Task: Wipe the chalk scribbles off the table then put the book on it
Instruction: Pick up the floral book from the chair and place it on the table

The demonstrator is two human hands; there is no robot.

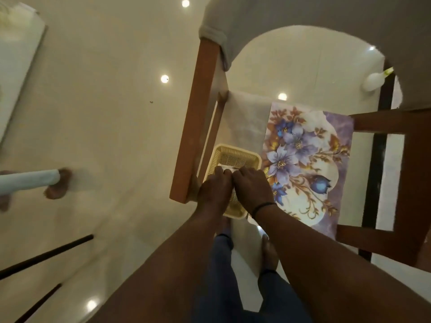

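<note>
Both hands, left hand (215,186) and right hand (253,186), curl together over the yellow basket (235,157), pinching a small whitish item (227,169), likely the wipe. Book: none identifiable; floral mat (310,159) lies just right of the hands. Advice: lift it clear of the rim, keeping the basket steady.

Glass tabletop (303,73) w/ wood frame, seen from above. Book (310,164) w/ purple-blue flower cover lies flat, face up, on the tabletop's right half, just beside a basket. Chalk scribbles can't be made out; pic is blurry.
</note>
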